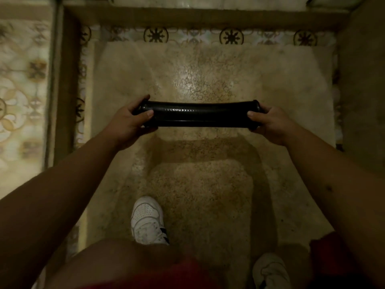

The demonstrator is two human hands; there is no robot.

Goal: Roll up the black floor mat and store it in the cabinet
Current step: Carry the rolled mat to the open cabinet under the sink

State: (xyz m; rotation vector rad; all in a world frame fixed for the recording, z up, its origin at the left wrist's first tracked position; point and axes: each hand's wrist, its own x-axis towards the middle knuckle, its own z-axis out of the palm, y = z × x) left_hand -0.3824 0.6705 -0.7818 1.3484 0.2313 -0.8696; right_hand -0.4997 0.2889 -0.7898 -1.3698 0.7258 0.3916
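The black floor mat (200,115) is rolled into a tight, glossy tube and held level above the floor, lying left to right across the middle of the view. My left hand (127,122) grips its left end, thumb on top and fingers wrapped behind. My right hand (268,123) grips the right end the same way. Both forearms reach in from the lower corners. No cabinet is visible.
A speckled beige floor (200,184) lies below, edged by patterned tiles (156,35) and a raised dark border (187,16) at the top and left. My white shoes (148,220) stand on the floor beneath the roll. A dark wall (362,90) rises at right.
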